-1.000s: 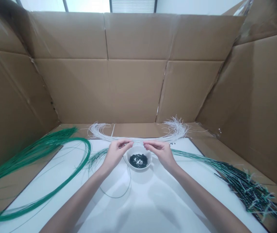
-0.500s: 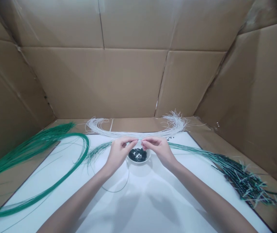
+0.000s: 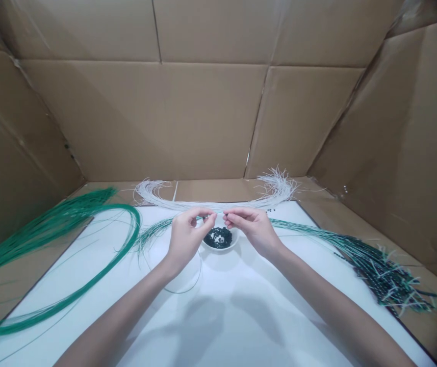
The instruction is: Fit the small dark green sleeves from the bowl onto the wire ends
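Above a small white bowl (image 3: 221,250) holding many black beads (image 3: 215,239), both my hands work with fingertips close together. My left hand (image 3: 186,233) is closed in a pinch on a thin green strand (image 3: 181,292), which loops down over the white board below. Thumb and index finger of my right hand (image 3: 255,232) are pressed together on what looks like a tiny dark bead, partly hidden by the fingers. A small gap separates the two pinches.
Green strands (image 3: 99,278) curve along the left. A white strand bundle (image 3: 218,205) lies behind the bowl. At right, a bundle of beaded green strands (image 3: 382,278) spreads past the edge of the white board (image 3: 302,326). Loose beads (image 3: 271,210) lie near the back. Cardboard walls (image 3: 206,122) surround the board.
The view has tilted downward. My hands came together fingertip to fingertip half a second ago and are now slightly apart. A dark speck now shows at my right fingertips.
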Tool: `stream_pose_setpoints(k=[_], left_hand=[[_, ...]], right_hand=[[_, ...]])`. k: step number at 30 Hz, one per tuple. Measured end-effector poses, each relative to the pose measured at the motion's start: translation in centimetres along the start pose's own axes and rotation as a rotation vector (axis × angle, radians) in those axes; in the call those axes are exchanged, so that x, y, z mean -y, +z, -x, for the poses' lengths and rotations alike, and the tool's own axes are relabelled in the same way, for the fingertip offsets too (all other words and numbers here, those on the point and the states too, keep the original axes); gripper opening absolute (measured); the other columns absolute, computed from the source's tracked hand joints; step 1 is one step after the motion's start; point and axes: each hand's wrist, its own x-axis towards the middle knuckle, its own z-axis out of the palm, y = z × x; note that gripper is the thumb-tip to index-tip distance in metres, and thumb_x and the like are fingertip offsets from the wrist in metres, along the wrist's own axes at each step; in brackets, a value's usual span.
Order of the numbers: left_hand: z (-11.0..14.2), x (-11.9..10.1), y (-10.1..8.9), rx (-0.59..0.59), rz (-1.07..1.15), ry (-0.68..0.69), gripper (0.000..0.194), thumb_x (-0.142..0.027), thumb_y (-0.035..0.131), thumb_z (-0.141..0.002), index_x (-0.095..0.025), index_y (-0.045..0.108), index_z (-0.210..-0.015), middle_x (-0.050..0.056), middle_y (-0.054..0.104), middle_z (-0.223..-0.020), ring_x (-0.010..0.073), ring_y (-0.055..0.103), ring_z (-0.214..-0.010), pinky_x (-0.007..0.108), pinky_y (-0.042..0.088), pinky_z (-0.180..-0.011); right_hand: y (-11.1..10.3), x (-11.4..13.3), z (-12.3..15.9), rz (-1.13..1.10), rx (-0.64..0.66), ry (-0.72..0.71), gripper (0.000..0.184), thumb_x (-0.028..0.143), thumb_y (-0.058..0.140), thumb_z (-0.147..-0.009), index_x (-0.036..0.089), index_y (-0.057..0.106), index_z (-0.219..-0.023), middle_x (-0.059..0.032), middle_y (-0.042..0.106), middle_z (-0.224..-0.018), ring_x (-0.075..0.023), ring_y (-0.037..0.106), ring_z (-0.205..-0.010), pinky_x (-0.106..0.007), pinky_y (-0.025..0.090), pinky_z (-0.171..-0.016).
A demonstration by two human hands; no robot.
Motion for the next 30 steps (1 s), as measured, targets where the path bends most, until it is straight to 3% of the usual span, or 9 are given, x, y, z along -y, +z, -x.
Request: stream_pose_setpoints(k=[8,18,30], left_hand=[[0.3,-0.2,0.0,-0.008,0.042,0.009,0.018,-0.033,0.055,-0.072,-0.018,0.064,-0.074,0.001,0.064,-0.07,0.0112,0.049,-0.06,0.022,0.035,-0.055],[0.5,-0.7,-0.3,-0.004,0.055,0.021,0.016,-0.032,0.055,-0.073,-0.019,0.064,-0.073,0.0,0.064,-0.071,0.0102,0.05,-0.061,0.022,0.035,-0.056],[0.6,-0.8,-0.1,0.017,0.068,0.026,0.019,-0.034,0.054,-0.073,-0.018,0.064,-0.073,0.001,0.064,-0.072,0.0113,0.049,-0.06,0.023,0.036,-0.055]], right_hand=[[0.2,0.3,0.1,-0.144,0.048,0.028,0.015,0.023,0.069,-0.061,0.019,0.069,-0.075,-0.0021,0.067,-0.07,-0.0103,0.059,-0.064,-0.027,0.047,-0.07],[0.0,0.5,0.4,0.172,-0.03,-0.166,0.015,0.026,0.066,-0.064,0.021,0.07,-0.078,-0.0027,0.067,-0.079,-0.0103,0.057,-0.059,-0.028,0.049,-0.062],[0.4,1.2,1.1,0.25,-0.046,-0.282,0.016,0.023,0.066,-0.065,0.02,0.066,-0.081,-0.0018,0.064,-0.075,-0.0114,0.058,-0.062,-0.027,0.051,-0.062]])
